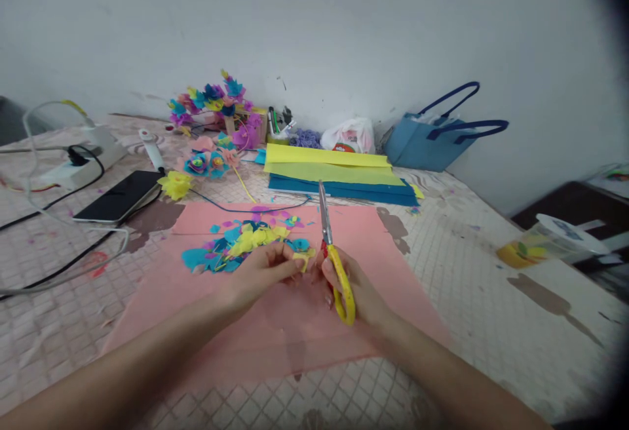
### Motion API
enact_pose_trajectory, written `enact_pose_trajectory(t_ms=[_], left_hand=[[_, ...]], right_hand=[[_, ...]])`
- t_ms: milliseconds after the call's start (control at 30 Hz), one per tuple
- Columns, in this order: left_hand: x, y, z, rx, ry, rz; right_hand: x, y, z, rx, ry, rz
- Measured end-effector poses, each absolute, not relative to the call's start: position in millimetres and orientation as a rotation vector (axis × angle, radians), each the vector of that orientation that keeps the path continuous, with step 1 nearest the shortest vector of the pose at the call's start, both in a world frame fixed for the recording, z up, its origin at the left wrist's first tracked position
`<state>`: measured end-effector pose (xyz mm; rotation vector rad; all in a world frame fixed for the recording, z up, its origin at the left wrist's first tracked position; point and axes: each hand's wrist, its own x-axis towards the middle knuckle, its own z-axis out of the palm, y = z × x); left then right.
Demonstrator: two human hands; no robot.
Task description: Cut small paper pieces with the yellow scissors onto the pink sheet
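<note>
Pinched between the fingers of my left hand (pixel 270 265) is a small yellow paper piece (pixel 305 257). My right hand (pixel 358 286) is closed around a pair of scissors (pixel 339 273) with yellow and red handles; the blades point away from me and look closed. Both hands are close together over a large pink paper sheet (pixel 221 345). Just beyond my left hand lies a pile of cut paper pieces (pixel 255 238) in yellow, blue and purple. Part of the yellow piece is hidden by my fingers.
Folded yellow and blue paper sheets (pixel 339 171) lie behind the pink one. Paper flowers (pixel 211 161), a glue gun (pixel 151 148), a phone (pixel 120 195) and a power strip (pixel 86 161) with cables are at left. A blue bag (pixel 422 141) and a plastic cup (pixel 528 250) stand at right.
</note>
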<state>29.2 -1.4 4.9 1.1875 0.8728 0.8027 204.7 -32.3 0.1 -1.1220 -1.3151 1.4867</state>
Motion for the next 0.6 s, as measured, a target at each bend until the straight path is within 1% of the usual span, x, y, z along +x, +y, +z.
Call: enact_pose_trajectory(t_ms=[100,267,367,600], left_hand=[[24.6,4.3,9.3,1.044,0.892,0.954],[18.4,11.4,15.6,0.912,0.850,1.122],[18.0,11.7,19.4,0.876,0.835,1.176],[18.6,11.0,23.0,0.839,0.818,1.215]], right_hand=[[209.1,-32.5,-0.8,-1.110,-1.499,1.441],[209.6,-34.7,5.5,-1.321,-1.772,1.197],[206.4,-36.1,9.5,-1.355,-1.811,1.123],[204.4,-36.4,8.3,-1.393,-1.840,1.100]])
